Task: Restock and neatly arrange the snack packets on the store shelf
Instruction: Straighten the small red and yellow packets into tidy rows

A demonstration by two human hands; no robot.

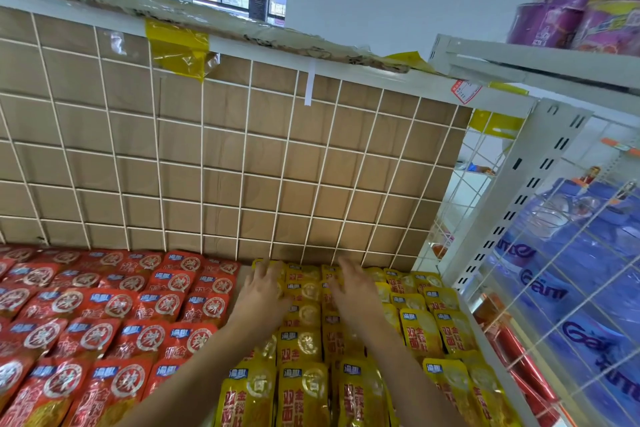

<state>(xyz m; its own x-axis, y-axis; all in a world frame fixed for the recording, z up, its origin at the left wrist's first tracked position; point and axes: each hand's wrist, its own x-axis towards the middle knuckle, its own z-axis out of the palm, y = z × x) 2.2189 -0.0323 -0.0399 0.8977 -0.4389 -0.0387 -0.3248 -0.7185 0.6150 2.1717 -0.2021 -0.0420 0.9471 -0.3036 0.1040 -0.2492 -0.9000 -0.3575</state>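
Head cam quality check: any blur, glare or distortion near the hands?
Head view: left hand and right hand are smeared at the fingers; glare spots on the yellow packets; wide-angle lens bows the wire grid; dark shadow low on the cardboard above the hands.

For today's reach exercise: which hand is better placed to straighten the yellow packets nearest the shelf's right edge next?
Probably the right hand, resting flat on the yellow packets closest to those rows. The left hand lies farther left, near the red packets, and would have to cross over it.
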